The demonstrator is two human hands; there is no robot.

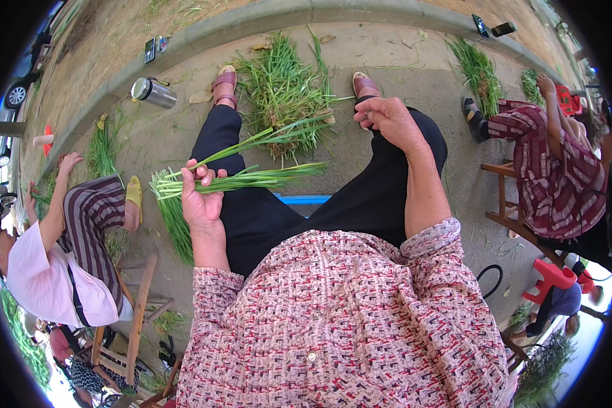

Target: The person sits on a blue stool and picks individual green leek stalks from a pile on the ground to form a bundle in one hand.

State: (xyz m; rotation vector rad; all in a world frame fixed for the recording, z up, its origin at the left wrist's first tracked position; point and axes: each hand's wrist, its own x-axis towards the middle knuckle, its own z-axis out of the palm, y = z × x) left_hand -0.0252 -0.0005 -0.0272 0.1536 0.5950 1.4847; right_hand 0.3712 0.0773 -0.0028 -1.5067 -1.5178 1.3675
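My left hand [200, 197] is closed round a small bunch of garlic chives [265, 178], over my left thigh. Their pale ends point left and the green leaves fan out to the right, with a few stalks splayed apart from the rest. Just below and left of that hand, a neat pile of chives [175, 221] lies beside my left leg. My right hand [391, 122] hovers by my right knee, fingers curled and pinched; whether anything small sits between them is hidden. Between my feet spreads a loose heap of chives [283, 95], with dry, straw-coloured bits at its near end.
A metal flask [154, 92] lies on the ground at the left, and a phone [149, 50] rests on the curb [251, 25]. People sit on either side with chives by them. A wooden chair [132, 323] stands lower left. Something blue [304, 199] shows between my thighs.
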